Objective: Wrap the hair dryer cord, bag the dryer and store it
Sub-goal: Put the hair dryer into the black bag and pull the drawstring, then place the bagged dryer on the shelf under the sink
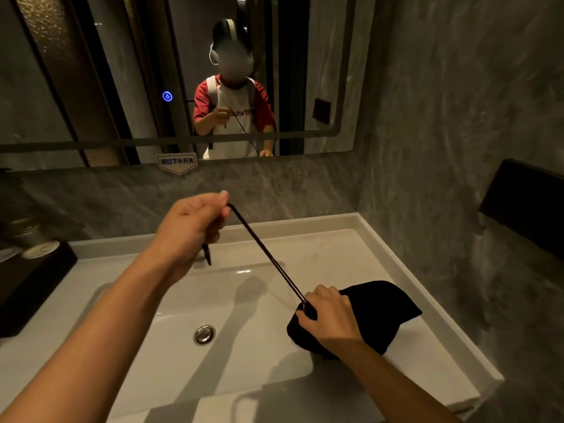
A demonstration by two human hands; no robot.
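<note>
over the white basin (pixel 171 303), the two hands work a black drawstring bag (pixel 366 312) between them. the bag lies on the pale bench (pixel 406 340) just to the right of the basin, its gathered mouth turned left toward the bowl and its body slumped flat toward the wall. the hair dryer itself cannot be seen; whether it sits inside the bag cannot be told from here.

the right hand (pixel 331 319) is closed over the neck of the bag, fingers curled down around the bunched fabric where the string comes out. the left hand (pixel 190 230) is raised above the back of the basin, closed into a fist on the drawstring (pixel 265 254), thumb pressed on top. the string runs taut in a straight slanted line from that fist down to the bag's mouth, and a short loose end (pixel 207 254) hangs below the left hand.

a round metal drain (pixel 204 334) sits in the bottom of the basin. at the left edge a dark tray (pixel 27 288) holds some round lidded things, too dim to name. behind, a wall mirror (pixel 122 71) reflects the person in a red and white top, with a small blue lit button (pixel 167 96) on the glass and a label (pixel 177 161) stuck under its lower edge. a dark box (pixel 525 203) is fixed to the grey stone wall on the right.
</note>
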